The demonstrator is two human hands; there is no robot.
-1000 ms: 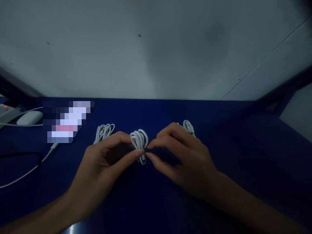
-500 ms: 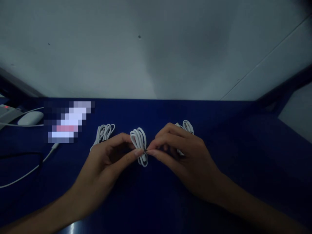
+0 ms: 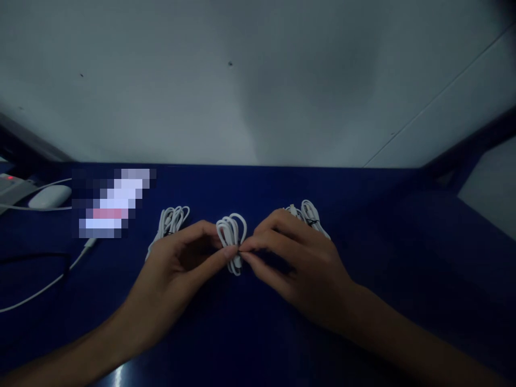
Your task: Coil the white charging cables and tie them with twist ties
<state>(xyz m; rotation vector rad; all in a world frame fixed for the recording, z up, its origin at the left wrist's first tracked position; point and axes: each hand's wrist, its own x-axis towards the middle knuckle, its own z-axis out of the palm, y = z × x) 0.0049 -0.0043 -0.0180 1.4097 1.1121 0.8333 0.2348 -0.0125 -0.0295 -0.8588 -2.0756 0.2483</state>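
Note:
A coiled white cable (image 3: 231,236) stands on end above the dark blue table (image 3: 250,333) in the middle of the view. My left hand (image 3: 177,274) pinches its waist from the left with thumb and forefinger. My right hand (image 3: 298,263) pinches the same spot from the right, where a thin dark tie seems to wrap the coil. A second coiled white cable (image 3: 172,219) lies just beyond my left hand. A third coiled white cable (image 3: 308,214) shows behind my right knuckles, partly hidden.
A white mouse (image 3: 49,196) and a grey device (image 3: 12,186) with a red light sit at the far left. Loose white and dark leads (image 3: 44,279) trail across the left of the table. A pale wall (image 3: 258,80) rises behind the table edge.
My hands have stayed on the middle coil, with small finger shifts at its waist. My right hand has moved slightly lower, and more of the right-hand coil shows.

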